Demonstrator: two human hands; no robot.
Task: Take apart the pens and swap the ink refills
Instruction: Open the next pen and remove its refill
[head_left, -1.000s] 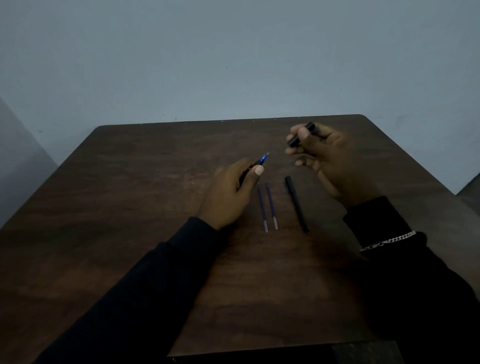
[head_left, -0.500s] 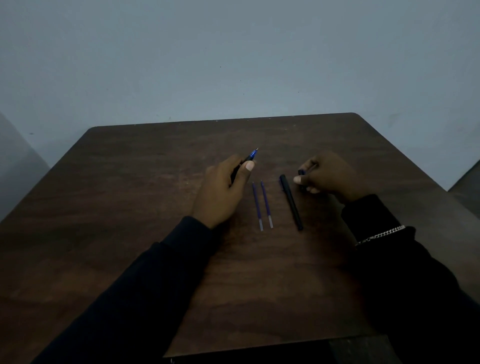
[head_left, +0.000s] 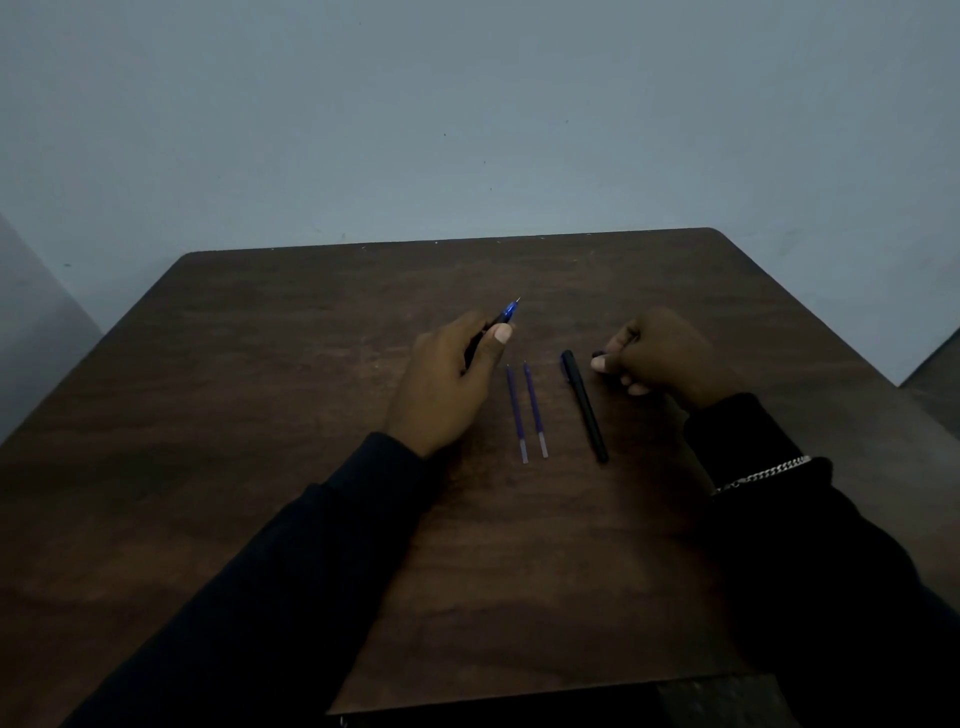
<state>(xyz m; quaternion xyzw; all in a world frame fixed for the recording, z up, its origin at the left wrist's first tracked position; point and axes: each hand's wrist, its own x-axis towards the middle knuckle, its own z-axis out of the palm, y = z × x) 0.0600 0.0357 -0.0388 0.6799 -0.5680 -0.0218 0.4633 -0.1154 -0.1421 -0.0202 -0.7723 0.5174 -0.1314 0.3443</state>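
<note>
My left hand (head_left: 449, 382) grips a dark pen with a blue tip (head_left: 508, 313), its point aimed away from me. Two thin blue refills (head_left: 525, 410) lie side by side on the table just right of that hand. A black pen barrel (head_left: 584, 406) lies beyond them, tilted slightly. My right hand (head_left: 662, 358) rests low on the table right of the barrel, fingers curled around a small dark pen cap (head_left: 598, 355) whose end shows at the fingertips.
The dark wooden table (head_left: 260, 415) meets a pale wall at its far edge. Its right far corner is rounded, and floor shows past the right edge. A chain bracelet (head_left: 763, 474) sits on my right wrist.
My right hand came down from above the table to the surface beside the black barrel, still holding the small cap. The left hand kept its pen and barely shifted.
</note>
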